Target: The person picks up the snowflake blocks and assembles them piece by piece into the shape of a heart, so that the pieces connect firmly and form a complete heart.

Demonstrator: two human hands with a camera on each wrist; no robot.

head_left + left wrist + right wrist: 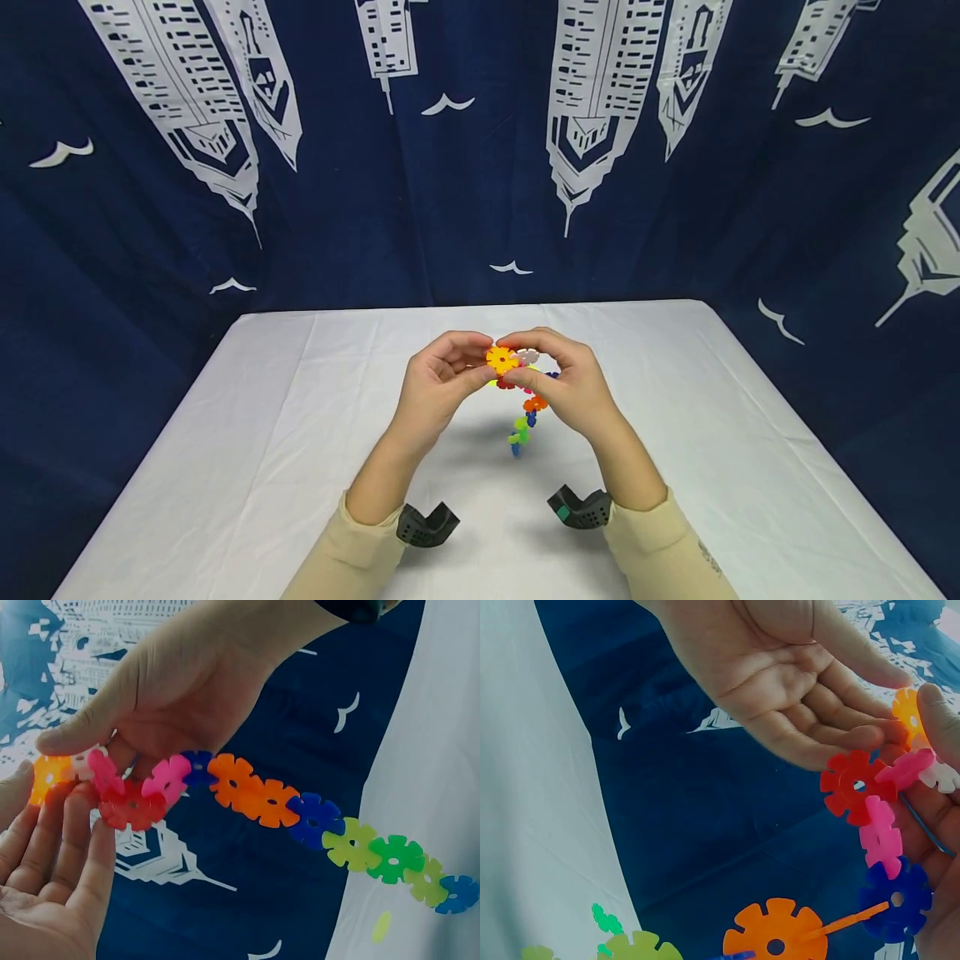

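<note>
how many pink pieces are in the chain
2: one pink piece between the white piece and red piece, another pink piece between red piece and dark blue piece. Fingers may hide more.

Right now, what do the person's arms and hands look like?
Left sleeve and right sleeve are beige; the right carries a small dark marking. Left hand and right hand are ungloved. Black, perforated, angled left wrist unit and right wrist unit, the latter with a green patch.

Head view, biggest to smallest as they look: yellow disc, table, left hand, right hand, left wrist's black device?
1. White table
2. Left hand and right hand: too alike to rank
3. Black device
4. Yellow disc
</note>
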